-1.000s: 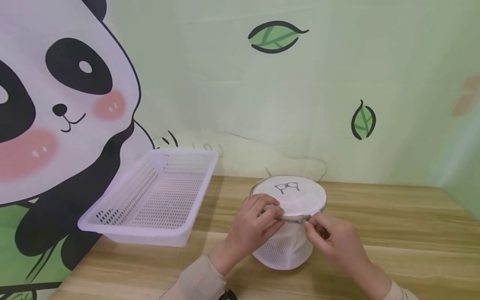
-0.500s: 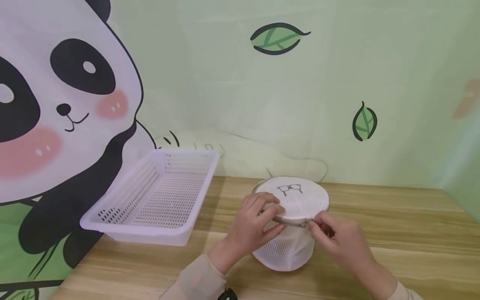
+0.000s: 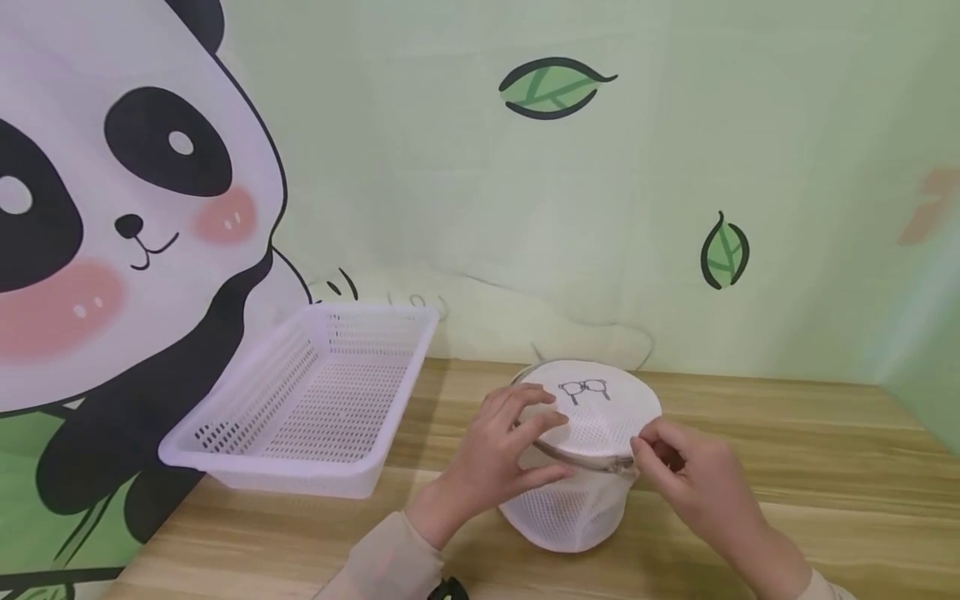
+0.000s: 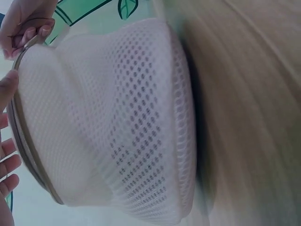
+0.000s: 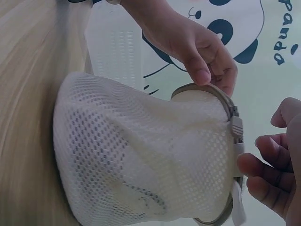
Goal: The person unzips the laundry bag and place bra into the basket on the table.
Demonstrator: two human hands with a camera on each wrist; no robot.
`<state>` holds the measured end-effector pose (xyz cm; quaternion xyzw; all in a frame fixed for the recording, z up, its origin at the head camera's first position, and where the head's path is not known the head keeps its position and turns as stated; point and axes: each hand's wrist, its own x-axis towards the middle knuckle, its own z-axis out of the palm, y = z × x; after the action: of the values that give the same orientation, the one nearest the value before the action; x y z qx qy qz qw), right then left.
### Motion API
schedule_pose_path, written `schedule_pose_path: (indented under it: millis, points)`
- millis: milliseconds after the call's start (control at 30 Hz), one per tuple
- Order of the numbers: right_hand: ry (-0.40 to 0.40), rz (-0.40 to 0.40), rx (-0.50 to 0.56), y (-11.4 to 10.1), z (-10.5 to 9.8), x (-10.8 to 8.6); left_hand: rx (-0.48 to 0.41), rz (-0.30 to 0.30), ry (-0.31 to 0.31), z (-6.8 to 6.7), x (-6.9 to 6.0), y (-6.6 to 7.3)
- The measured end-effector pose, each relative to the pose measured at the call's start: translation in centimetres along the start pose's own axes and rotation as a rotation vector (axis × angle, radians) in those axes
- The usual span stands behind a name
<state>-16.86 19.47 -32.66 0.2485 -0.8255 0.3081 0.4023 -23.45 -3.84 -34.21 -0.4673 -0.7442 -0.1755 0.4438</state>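
A white mesh laundry bag (image 3: pixel 566 508) stands upright on the table, its round lid (image 3: pixel 607 417) printed with glasses. A grey-brown zip runs round the rim, and the lid lies over the top. My left hand (image 3: pixel 495 454) is at the rim's near left, thumb below the edge and fingers spread above the lid. In the right wrist view its thumb touches the rim. My right hand (image 3: pixel 693 471) is at the rim's right, fingers loosely bent. The zip pull (image 5: pixel 236 127) lies free beside its fingers. Something with a dark outline (image 5: pixel 146 197) shows faintly through the mesh.
A white plastic basket (image 3: pixel 322 408) with slotted walls stands on the wooden table (image 3: pixel 810 500), left of the bag. Behind is a backdrop (image 3: pixel 420 167) with a panda and leaves. A dark object (image 3: pixel 448 588) shows at the bottom edge.
My right fingers have come off the zip pull and shifted slightly right. My left thumb and fingers have spread further apart. The lid sits slightly lower in view.
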Motion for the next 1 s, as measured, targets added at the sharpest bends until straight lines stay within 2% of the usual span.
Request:
schedule_pose_path:
  millis: [200, 433, 500, 633, 767, 1000]
  points:
    - [0.003, 0.041, -0.001, -0.3, -0.8, 0.4, -0.053, -0.049, 0.006, -0.7, 0.1, -0.2]
    - [-0.017, 0.07, -0.008, -0.5, -1.5, 1.1, -0.199, -0.216, -0.077, -1.8, 0.2, -0.7]
    - [-0.029, 0.067, -0.022, -0.6, -1.7, 1.3, -0.218, -0.236, -0.09, -2.0, 0.2, -1.0]
    - [-0.054, 0.052, -0.064, -0.7, -1.8, 1.9, -0.231, -0.273, -0.115, -1.9, 0.1, -1.8]
    - [-0.101, 0.027, -0.079, -1.0, -1.9, 2.4, -0.26, -0.352, -0.158, -1.8, -0.2, -2.5]
    - [-0.176, 0.015, -0.132, -1.3, -2.0, 3.1, -0.422, -0.484, -0.229, -1.2, -0.9, -3.7]
